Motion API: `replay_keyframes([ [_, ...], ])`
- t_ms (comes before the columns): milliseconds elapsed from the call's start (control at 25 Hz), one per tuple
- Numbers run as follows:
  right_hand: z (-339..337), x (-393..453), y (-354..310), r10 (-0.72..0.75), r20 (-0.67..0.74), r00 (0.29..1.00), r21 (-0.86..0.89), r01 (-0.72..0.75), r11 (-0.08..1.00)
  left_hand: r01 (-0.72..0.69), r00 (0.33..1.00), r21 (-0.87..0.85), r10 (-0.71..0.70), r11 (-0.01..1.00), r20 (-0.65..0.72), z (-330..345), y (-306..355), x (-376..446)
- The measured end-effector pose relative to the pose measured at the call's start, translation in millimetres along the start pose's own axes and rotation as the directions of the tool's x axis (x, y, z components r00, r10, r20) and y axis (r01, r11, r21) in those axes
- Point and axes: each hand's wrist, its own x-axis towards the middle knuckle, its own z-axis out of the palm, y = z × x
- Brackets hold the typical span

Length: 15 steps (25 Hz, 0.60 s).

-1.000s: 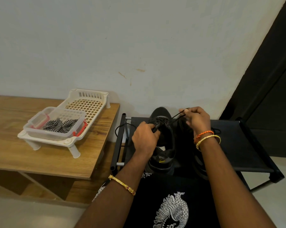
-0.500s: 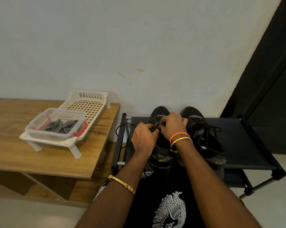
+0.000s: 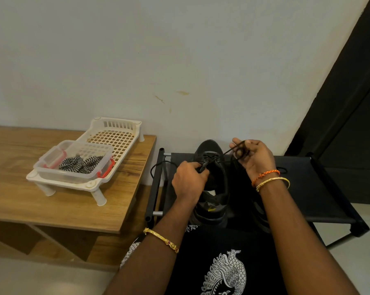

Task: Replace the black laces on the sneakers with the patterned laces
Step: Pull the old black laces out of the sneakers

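On black rack [image 3: 328, 188] by white wall [image 3: 179, 50]: sneaker [image 3: 214, 184], left hand [image 3: 188, 182] pinching its eyelets, right hand [image 3: 254, 158] gripping black lace [image 3: 239, 150]. Patterned laces [image 3: 79, 165] boxed on wooden table [image 3: 62, 209], well apart.

Black sneaker [image 3: 214, 179] toe-away on rack, black lace [image 3: 239, 149] half-unthreaded; zigzag patterned laces [image 3: 79, 165] boxed.

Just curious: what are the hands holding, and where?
The right hand pinches the black lace by its pulled-out length. The left hand grips the sneaker at its eyelets.
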Motion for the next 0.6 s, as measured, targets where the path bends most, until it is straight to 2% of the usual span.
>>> replay_keyframes([
  [40,3,-2,2,-0.005,-0.009,1.0,-0.054,0.004,0.999,0.0,1.0,-0.009,0.0,1.0,0.002,0,0,0],
  [80,6,-5,5,-0.084,-0.007,0.996,-0.271,0.079,0.959,0.0,1.0,-0.011,0.0,1.0,0.005,-1,0,1],
  [120,8,-5,9,-0.196,0.053,0.979,-0.556,0.192,0.809,-0.001,1.0,-0.005,0.001,1.0,0.005,-1,1,0],
  [160,10,-8,13,-0.268,0.156,0.951,-0.767,0.288,0.574,0.001,1.0,0.001,-0.001,1.0,0.007,0,0,0],
  [200,11,-9,18,-0.269,0.266,0.926,-0.861,0.353,0.365,0.005,1.0,0.005,-0.005,1.0,0.009,-1,0,0],
  [240,13,-9,22,-0.231,0.337,0.913,-0.897,0.386,0.214,0.009,1.0,0.002,-0.009,1.0,0.012,-1,1,1],
  [360,18,-9,27,-0.12,0.399,0.909,-0.917,0.39,-0.087,0.01,1.0,0.002,-0.01,1.0,0.019,-3,2,0],
  [400,19,-9,28,-0.099,0.404,0.909,-0.91,0.389,-0.147,0.008,1.0,0.01,-0.008,1.0,0.018,-3,2,0],
  [480,20,-9,31,-0.12,0.426,0.897,-0.901,0.407,-0.151,0.006,1.0,0.018,-0.006,1.0,0.016,-4,3,0],
  [520,18,-9,32,-0.152,0.432,0.889,-0.902,0.42,-0.102,0.007,1.0,0.022,-0.007,1.0,0.013,-4,3,0],
  [600,14,-11,29,-0.184,0.393,0.901,-0.906,0.414,0.09,0.007,1.0,0.023,-0.007,1.0,0.007,-3,3,0],
])
